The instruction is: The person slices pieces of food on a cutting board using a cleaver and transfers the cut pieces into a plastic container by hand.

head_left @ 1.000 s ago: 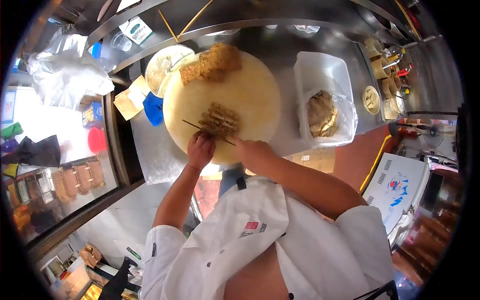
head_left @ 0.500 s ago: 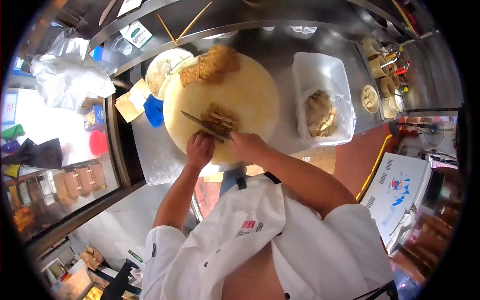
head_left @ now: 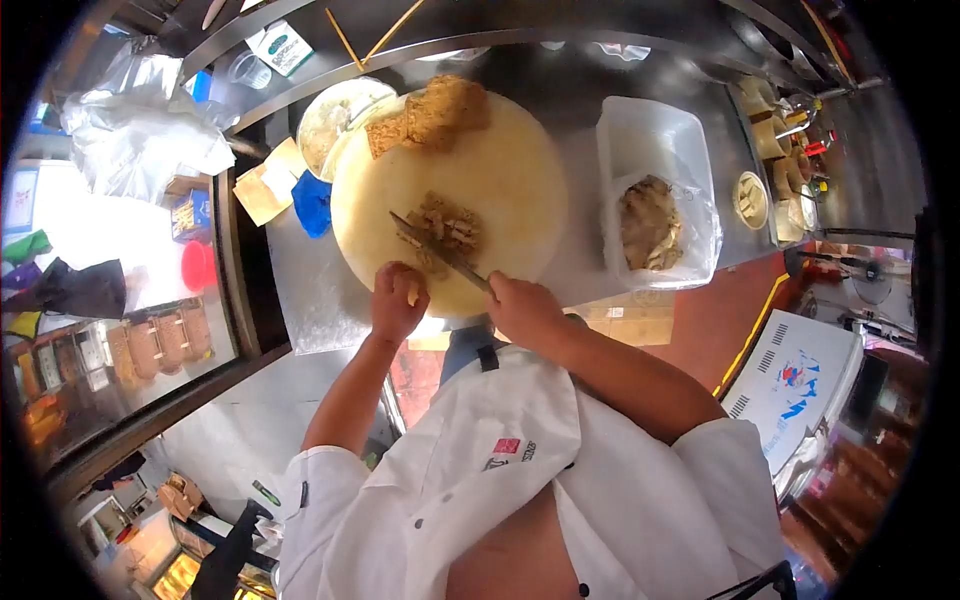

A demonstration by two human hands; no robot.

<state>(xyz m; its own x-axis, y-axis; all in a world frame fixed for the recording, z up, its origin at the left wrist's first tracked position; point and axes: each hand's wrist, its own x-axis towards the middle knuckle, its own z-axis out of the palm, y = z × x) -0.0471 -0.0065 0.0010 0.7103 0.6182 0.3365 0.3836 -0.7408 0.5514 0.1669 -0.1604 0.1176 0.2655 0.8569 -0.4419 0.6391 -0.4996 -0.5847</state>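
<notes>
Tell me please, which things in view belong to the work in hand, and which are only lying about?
In the work:
- knife, held in the right hand
- round board
- cut pieces
- larger brown pieces, probably

Apparently lying about:
- blue cloth
- two thin sticks
- clear cup

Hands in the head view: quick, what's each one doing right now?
Left hand: fingers curled over the near part of the round board; can't tell whether it holds anything.
Right hand: closed, holding the knife.
</notes>
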